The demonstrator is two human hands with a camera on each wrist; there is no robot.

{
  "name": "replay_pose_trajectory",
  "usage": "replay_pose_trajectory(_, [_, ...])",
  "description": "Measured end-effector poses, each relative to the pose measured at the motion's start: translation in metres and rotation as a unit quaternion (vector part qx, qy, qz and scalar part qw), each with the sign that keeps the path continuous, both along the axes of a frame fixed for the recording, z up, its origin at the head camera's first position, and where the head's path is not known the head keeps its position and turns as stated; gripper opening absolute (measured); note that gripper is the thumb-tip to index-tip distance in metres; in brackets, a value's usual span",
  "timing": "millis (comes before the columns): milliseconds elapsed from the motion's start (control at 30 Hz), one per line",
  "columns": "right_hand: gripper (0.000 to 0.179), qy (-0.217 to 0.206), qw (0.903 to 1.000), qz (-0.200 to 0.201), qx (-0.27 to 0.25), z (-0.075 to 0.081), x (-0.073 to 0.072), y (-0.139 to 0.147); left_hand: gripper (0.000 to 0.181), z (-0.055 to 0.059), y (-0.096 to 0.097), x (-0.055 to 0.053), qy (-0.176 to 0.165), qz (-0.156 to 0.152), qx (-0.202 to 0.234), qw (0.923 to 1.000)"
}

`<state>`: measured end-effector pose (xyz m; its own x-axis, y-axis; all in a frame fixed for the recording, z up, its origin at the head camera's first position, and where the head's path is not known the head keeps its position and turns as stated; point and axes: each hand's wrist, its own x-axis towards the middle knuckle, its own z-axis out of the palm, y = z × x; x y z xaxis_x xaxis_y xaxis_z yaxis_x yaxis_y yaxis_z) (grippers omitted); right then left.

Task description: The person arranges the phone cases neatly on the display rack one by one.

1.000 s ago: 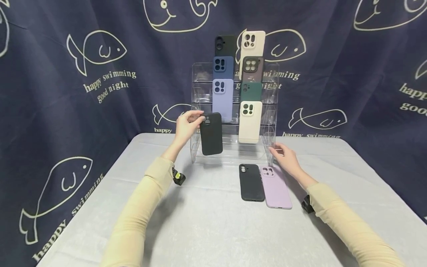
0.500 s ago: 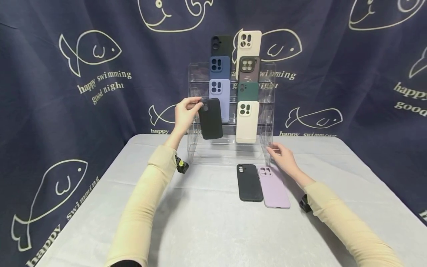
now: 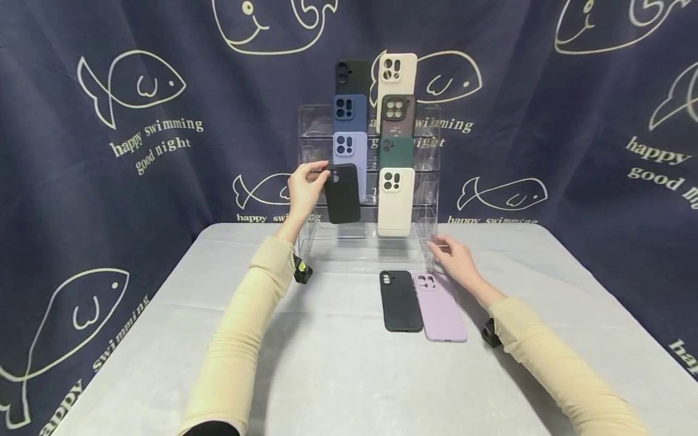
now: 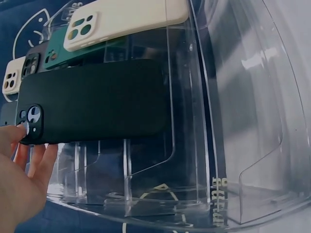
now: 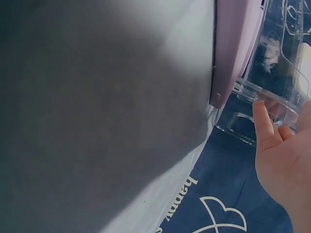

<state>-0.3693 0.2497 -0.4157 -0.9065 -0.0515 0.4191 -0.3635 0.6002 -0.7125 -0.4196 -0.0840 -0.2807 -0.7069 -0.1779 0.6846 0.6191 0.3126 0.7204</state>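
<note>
Pinched by its upper left corner, a black phone case (image 3: 343, 197) hangs upright from my left hand (image 3: 305, 189), in front of the clear acrylic display stand (image 3: 360, 245). In the left wrist view the thumb lies by the case's camera cutout, with fingers behind its edge. The lower part of a lavender-blue case (image 3: 350, 151) is partly covered by it. My right hand (image 3: 457, 260) holds the stand's lower right side between thumb and fingers. Just in front of that hand, a second black case (image 3: 400, 301) and a light purple case (image 3: 440, 309) lie side by side on the table.
Upper tiers bear a black case (image 3: 354, 79), a blue case (image 3: 357, 115), a white case (image 3: 402, 69), a dark translucent case (image 3: 402, 124) and a green case (image 3: 400, 154). A cream case (image 3: 395, 209) stands lower right. Behind the grey-white table (image 3: 338, 375) hangs a dark blue fish-print curtain (image 3: 229, 121).
My left hand has raised the black case toward the stand's lower left tier, then shifted it slightly. The right hand stays at the stand's side. The head view has turned a little right.
</note>
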Motion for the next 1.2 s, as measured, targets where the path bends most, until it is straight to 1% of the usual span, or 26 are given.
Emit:
replay_pose_trajectory(200, [0.043, -0.005, 1.0000, -0.006, 0.002, -0.001, 0.000, 0.000, 0.022, -0.006, 0.004, -0.006, -0.012, -0.008, -0.005, 0.9999])
replay_pose_trajectory(400, [0.045, -0.007, 0.9999, -0.008, 0.009, 0.001, 0.001, -0.001, 0.021, -0.012, 0.007, -0.010, -0.040, 0.008, -0.027, 0.9988])
replay_pose_trajectory(500, [0.046, -0.013, 0.9998, -0.009, 0.010, 0.001, 0.001, -0.001, 0.020, -0.015, 0.008, -0.012, -0.049, 0.008, -0.028, 0.9984])
replay_pose_trajectory(567, [0.047, -0.016, 0.9998, -0.010, 0.010, 0.001, 0.001, 0.000, 0.020, -0.016, 0.008, -0.012, -0.048, 0.006, -0.025, 0.9985])
replay_pose_trajectory(700, [0.048, -0.020, 0.9997, -0.012, 0.010, 0.001, 0.001, 0.001, 0.021, -0.016, 0.006, -0.010, -0.041, 0.004, -0.017, 0.9990])
replay_pose_trajectory(800, [0.047, -0.013, 0.9998, -0.010, 0.011, 0.001, 0.000, 0.000, 0.023, -0.016, 0.002, -0.008, -0.033, 0.004, -0.011, 0.9994])
replay_pose_trajectory(900, [0.047, -0.007, 0.9999, -0.009, 0.011, 0.001, -0.001, 0.000, 0.023, -0.017, -0.004, -0.006, -0.031, 0.009, -0.015, 0.9994])
replay_pose_trajectory(1033, [0.049, -0.014, 0.9998, -0.005, 0.013, 0.001, -0.003, 0.000, 0.026, -0.023, -0.012, -0.002, -0.040, 0.005, -0.018, 0.9990])
replay_pose_trajectory(1133, [0.048, -0.019, 0.9997, 0.002, 0.015, 0.000, -0.003, 0.001, 0.026, -0.029, -0.018, 0.003, -0.050, -0.008, -0.013, 0.9986])
replay_pose_trajectory(1200, [0.048, -0.023, 0.9996, 0.008, 0.016, 0.000, -0.003, 0.002, 0.026, -0.034, -0.021, 0.006, -0.053, -0.010, -0.013, 0.9984])
